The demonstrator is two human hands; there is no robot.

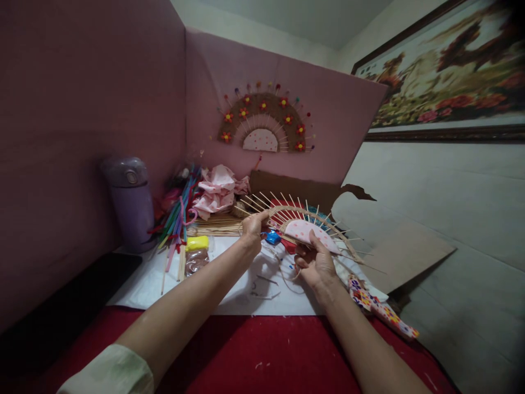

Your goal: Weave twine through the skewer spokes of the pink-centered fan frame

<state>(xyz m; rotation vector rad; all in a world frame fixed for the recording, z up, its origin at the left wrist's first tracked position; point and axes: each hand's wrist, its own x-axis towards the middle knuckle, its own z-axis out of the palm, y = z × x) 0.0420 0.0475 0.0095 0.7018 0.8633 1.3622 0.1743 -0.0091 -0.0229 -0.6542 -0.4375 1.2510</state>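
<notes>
Between my hands is a half-round craft fan (309, 232), with thin wooden sticks spreading out from a pink dotted half-disc and a brown band arching across them. My left hand (254, 227) is closed on the left end of the brown band. Lower down, my right hand (315, 265) grips the half-disc by its flat edge, thumb on the dotted face and fingers underneath. A loose pale cord (289, 282) hangs below the fan near my right hand. Both palms are turned out of sight.
A finished-looking flowered fan (262, 123) is on the pink board behind. At left stand a purple bottle (130, 205) and coloured pipe cleaners (180, 210). Yellow clay (197, 244), crumpled dotted cloth (217, 191), wooden sticks (215, 225) and a flower-patterned strip (383, 309) lie around the white sheet (233, 303).
</notes>
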